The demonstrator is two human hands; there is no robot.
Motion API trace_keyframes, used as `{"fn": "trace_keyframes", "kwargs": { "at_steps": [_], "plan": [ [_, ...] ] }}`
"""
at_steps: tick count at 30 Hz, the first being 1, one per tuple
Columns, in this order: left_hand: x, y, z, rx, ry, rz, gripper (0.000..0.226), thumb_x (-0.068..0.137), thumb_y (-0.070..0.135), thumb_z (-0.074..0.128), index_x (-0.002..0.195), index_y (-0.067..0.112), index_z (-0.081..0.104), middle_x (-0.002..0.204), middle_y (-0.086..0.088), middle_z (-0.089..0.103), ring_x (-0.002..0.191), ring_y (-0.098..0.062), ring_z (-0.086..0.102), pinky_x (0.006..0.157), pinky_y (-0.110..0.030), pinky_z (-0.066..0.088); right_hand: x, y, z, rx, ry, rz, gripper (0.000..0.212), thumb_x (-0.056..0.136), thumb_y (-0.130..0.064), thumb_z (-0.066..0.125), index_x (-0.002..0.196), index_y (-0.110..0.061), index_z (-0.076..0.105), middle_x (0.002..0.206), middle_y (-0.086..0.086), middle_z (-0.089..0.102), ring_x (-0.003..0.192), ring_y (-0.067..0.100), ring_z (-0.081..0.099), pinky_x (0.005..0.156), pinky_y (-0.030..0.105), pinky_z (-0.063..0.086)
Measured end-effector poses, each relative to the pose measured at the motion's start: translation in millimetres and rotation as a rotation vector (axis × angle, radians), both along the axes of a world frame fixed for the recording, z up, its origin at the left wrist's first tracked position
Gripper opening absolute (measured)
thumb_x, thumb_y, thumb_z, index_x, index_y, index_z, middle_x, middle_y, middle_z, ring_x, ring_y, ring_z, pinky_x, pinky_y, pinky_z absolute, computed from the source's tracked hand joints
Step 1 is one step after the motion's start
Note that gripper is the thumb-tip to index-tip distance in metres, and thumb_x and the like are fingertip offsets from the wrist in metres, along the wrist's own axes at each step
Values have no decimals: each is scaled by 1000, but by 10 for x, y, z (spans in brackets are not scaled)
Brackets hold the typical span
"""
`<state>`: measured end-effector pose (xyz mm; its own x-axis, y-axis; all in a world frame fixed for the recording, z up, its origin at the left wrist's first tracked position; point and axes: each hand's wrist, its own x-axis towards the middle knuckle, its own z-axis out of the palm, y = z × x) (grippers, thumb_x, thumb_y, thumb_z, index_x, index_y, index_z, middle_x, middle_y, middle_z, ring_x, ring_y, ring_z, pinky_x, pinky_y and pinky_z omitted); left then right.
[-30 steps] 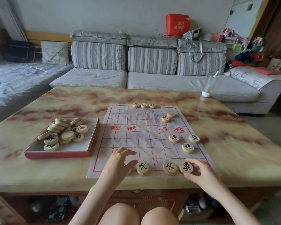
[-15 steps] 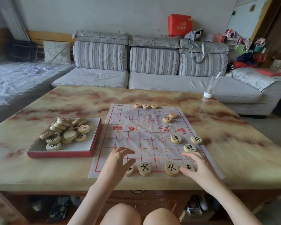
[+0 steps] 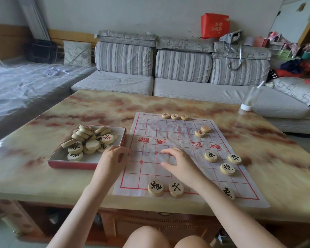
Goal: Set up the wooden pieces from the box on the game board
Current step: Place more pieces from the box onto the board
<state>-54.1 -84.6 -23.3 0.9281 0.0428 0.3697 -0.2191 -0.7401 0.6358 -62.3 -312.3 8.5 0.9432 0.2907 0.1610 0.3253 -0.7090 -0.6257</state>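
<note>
A white cloth game board [image 3: 168, 138] with red grid lines lies on the marble table. A shallow red-rimmed box [image 3: 89, 162] to its left holds a heap of round wooden pieces [image 3: 89, 142]. Black-marked pieces stand on the near row [image 3: 155, 187], [image 3: 176, 189], with one [image 3: 229, 192] partly hidden by my right forearm. More black pieces sit at the right [image 3: 211, 156], [image 3: 234, 158], [image 3: 227, 169]. Red pieces rest on the far edge [image 3: 175, 116] and far right [image 3: 200, 133]. My left hand [image 3: 113, 158] hovers by the box's near right corner, fingers curled, empty. My right hand [image 3: 179, 162] hovers over mid-board, fingers spread, empty.
A clear plastic cup with a straw [image 3: 250, 100] stands at the table's far right corner. A grey striped sofa [image 3: 168, 68] runs behind the table. My knees [image 3: 168, 237] are under the near edge.
Both hands left the near row of pieces. The left hand moved up and left to the box corner; the right hand moved up and left to mid-board.
</note>
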Motion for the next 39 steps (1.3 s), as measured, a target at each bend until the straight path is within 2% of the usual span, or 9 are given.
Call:
{"fn": "trace_keyframes", "kwargs": {
  "at_steps": [4,9,14,19,27,30,32,36,39],
  "plan": [
    [168,368,-84,21,38,188,28,77,9,68,105,11,67,115,-12,59,108,-32,53,96,-40,43,252,430,-13,-76,-29,73,38,91,-25,54,128,-17,51,132,-2,47,128,14,34,104,24,25],
    [340,601,-160,39,49,278,31,75,7,66,107,9,67,115,-17,58,105,-40,51,93,-41,40,541,952,-44,-150,-62,141,39,89,-22,55,126,-12,53,132,4,50,126,21,35,105,29,26],
    [463,736,-111,67,99,295,40,75,23,72,112,10,63,118,-15,56,110,-36,45,91,-38,36,782,1369,-51,-190,-78,190,42,89,-19,54,129,-10,50,140,8,44,131,24,35,108,30,23],
    [542,791,-149,133,117,389,27,81,18,63,107,10,63,111,-13,57,109,-32,45,74,-36,39,1006,1682,-135,-245,-39,195,46,90,-19,52,134,-9,45,141,8,44,131,26,35,107,31,25],
    [629,887,-174,220,76,366,38,73,10,69,110,11,63,110,-14,56,106,-33,47,77,-40,46,1277,1962,-326,-308,1,147,49,88,-19,53,136,-13,42,139,13,41,130,33,36,109,40,29],
    [637,910,-187,156,-9,371,19,85,21,60,98,10,68,102,-14,63,98,-34,54,74,-41,48,1329,2008,-398,-348,-27,135,43,90,-19,49,133,-16,45,136,14,42,127,33,38,106,38,28],
    [617,903,-198,120,-53,382,25,91,28,51,89,9,67,95,-13,67,90,-33,59,68,-40,48,1342,2047,-440,-324,-35,129,36,89,-16,50,125,-15,50,128,13,49,120,33,45,100,37,35],
    [515,868,-158,-48,-73,412,20,93,30,47,106,19,58,81,-9,68,76,-30,59,62,-34,42,1347,2062,-454,-247,-41,106,22,86,-11,56,108,-14,53,115,12,57,108,31,54,88,35,43],
    [441,841,-100,-312,-69,329,15,92,28,49,105,28,57,80,-4,68,71,-22,65,64,-36,52,1323,2024,-449,-121,-13,77,28,80,-13,66,105,-13,54,114,9,57,108,27,53,88,33,43]
  ]
}}
